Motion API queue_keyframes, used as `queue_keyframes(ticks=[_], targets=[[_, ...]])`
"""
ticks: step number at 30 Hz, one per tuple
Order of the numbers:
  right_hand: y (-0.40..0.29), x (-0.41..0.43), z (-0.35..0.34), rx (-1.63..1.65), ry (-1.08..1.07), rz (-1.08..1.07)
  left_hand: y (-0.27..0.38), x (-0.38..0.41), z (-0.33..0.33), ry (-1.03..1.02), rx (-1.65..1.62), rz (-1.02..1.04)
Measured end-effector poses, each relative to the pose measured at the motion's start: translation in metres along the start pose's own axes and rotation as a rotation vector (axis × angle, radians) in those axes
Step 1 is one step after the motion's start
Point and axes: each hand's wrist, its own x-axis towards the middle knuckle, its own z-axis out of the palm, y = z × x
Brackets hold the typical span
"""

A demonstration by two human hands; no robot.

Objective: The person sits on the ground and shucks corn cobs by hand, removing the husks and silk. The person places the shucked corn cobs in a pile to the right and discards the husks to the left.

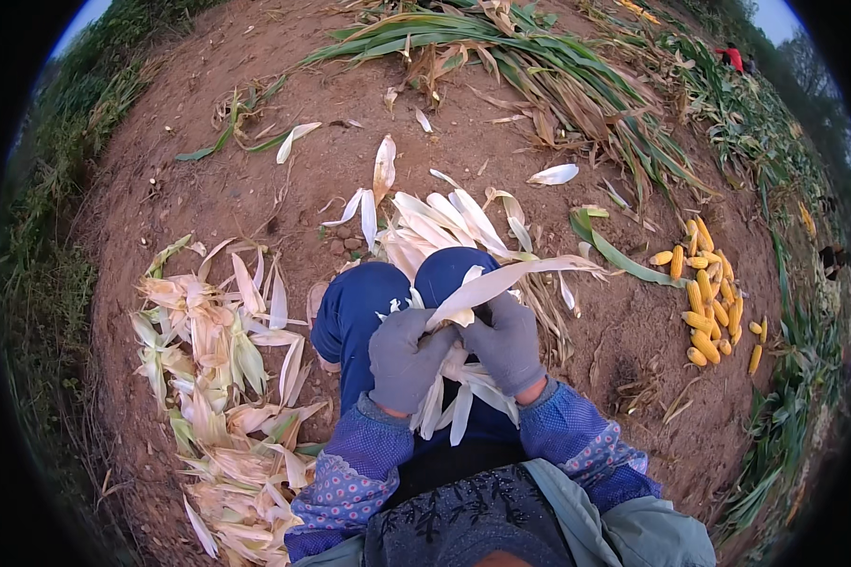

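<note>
Both my hands wear grey gloves and meet above my lap. My left hand [410,358] is closed on a bunch of pale corn husks [461,407], whose strips hang down between my thighs. My right hand [505,342] pinches the base of a long, pale husk leaf [500,282] that stretches up and to the right. Whether an ear is inside the bunch cannot be seen. More loose husks [432,227] lie on the soil just beyond my knees.
A big heap of husks [220,425] spreads along the left. Husked yellow corn cobs [713,305] are piled on the right. Green and dry corn stalks [539,64] lie ahead; more plants line the right edge, where a person in red [732,58] is far off.
</note>
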Motion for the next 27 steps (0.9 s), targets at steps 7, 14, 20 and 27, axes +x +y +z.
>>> queue_keyframes(ticks=[7,14,20,27], targets=[[0.008,-0.004,-0.006,-0.122,-0.013,-0.339,0.002,0.002,0.0,0.103,0.085,0.18],[-0.004,0.021,-0.025,-0.171,-0.271,-0.377,-0.004,0.002,-0.001,0.028,-0.012,0.126],[0.006,0.014,-0.015,-0.325,-0.158,-0.116,0.001,0.0,0.009,0.085,0.1,-0.005],[-0.014,0.012,-0.016,-0.195,-0.203,-0.178,-0.002,-0.003,0.016,0.228,-0.061,-0.057]])
